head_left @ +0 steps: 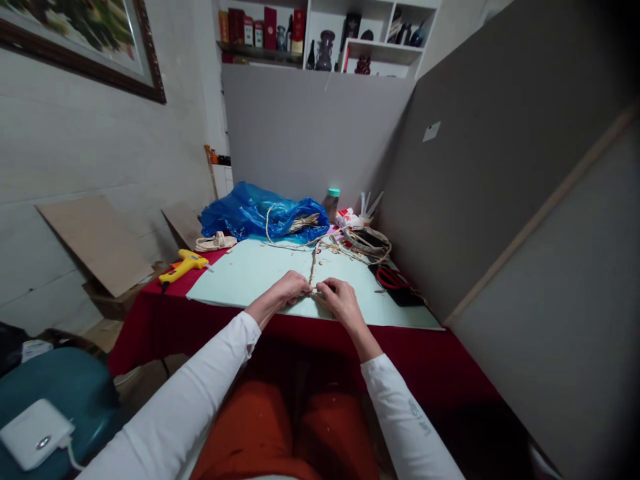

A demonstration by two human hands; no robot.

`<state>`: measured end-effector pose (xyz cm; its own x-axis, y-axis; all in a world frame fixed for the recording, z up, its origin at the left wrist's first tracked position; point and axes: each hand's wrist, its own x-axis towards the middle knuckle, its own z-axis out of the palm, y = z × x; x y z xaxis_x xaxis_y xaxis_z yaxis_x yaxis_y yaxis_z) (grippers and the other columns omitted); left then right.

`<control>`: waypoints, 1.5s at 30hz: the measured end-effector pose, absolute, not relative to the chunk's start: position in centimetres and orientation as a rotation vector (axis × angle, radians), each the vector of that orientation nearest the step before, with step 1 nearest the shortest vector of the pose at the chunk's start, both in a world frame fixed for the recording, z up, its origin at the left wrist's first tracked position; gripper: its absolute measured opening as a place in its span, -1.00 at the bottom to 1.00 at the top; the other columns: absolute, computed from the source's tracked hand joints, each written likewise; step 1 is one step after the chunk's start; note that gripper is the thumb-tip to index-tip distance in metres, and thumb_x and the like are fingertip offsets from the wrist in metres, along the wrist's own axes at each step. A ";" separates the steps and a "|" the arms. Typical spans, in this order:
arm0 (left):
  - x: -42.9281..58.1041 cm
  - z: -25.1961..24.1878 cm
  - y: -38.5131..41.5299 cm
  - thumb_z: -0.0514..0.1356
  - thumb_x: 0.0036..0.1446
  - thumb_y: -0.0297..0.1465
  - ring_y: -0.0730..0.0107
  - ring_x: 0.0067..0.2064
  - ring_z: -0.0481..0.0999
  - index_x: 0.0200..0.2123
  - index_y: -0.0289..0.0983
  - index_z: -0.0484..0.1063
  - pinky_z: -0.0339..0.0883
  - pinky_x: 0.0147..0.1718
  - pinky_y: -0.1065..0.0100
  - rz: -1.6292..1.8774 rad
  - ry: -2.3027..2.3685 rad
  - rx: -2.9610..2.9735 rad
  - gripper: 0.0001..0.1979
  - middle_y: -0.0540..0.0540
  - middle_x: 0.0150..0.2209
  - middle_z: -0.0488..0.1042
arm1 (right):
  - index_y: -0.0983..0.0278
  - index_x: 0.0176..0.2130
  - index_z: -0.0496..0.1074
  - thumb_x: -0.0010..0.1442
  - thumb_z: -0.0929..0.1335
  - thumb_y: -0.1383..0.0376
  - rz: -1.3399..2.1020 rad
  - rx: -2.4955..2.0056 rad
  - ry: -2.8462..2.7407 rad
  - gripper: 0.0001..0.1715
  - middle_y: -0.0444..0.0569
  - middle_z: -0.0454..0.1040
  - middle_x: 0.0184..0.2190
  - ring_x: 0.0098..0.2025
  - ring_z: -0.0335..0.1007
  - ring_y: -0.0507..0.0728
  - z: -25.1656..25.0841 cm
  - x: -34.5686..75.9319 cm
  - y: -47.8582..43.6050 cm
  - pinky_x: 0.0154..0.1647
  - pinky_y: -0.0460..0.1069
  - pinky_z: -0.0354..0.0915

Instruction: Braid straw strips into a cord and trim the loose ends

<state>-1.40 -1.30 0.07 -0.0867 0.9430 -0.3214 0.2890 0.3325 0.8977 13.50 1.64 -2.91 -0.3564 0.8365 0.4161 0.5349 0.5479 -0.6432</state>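
Observation:
Both my hands meet at the near edge of a pale green mat point(240, 273) on a table with a red cloth point(165, 313). My left hand point(289, 289) and my right hand point(339, 299) are closed in a pinch on the near end of a braided straw rope point(314, 263). The rope runs away from me across the mat to a loose tangle of straw cord point(363, 245) at the back right. The fingertips of the two hands almost touch.
A yellow glue gun point(183, 265) lies at the mat's left edge, near a small woven straw piece point(216, 241). A blue plastic bag point(260, 213) holding straw sits at the back. Red scissors point(393, 278) lie right. Grey panels wall the right and rear.

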 end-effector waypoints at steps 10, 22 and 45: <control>-1.9 -0.9 -2.0 0.17 0.25 -0.28 0.21 -0.04 0.48 0.06 -0.31 0.36 0.43 -0.10 0.08 0.874 1.569 1.155 -0.64 -0.20 0.03 0.42 | 0.28 -0.32 0.47 0.26 0.22 0.25 0.351 -0.881 -2.134 -0.72 0.09 0.47 -0.32 -0.19 0.23 0.21 -4.2 12.5 -0.8 -0.08 0.06 0.16; -1.8 -0.9 -2.4 0.16 0.25 -0.28 0.25 -0.10 0.50 0.02 -0.32 0.38 0.45 -0.15 0.13 0.836 1.606 1.363 -0.67 -0.18 -0.02 0.44 | 0.32 -0.35 0.48 0.32 0.25 0.16 0.779 -0.992 -2.162 -0.64 -0.08 0.51 -0.46 -0.35 0.42 0.08 -2.1 13.1 2.7 -0.25 -0.02 0.29; 3.3 -1.0 -6.6 0.10 0.15 -0.52 0.08 -0.09 0.48 -0.22 -0.30 0.49 0.21 -0.10 0.20 0.947 1.972 1.938 -0.81 -0.28 -0.13 0.51 | 0.39 -0.35 0.48 0.11 0.36 0.04 1.344 -0.746 -1.786 -0.57 -0.13 0.41 -0.53 -0.48 0.29 0.01 -3.3 12.9 3.4 -0.44 -0.09 0.23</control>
<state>3.30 -6.57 -1.00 -0.1071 0.9544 0.2785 0.8139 -0.0767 0.5759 12.86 3.41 -3.31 -0.5365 0.8127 0.2275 0.0064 0.2734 -0.9619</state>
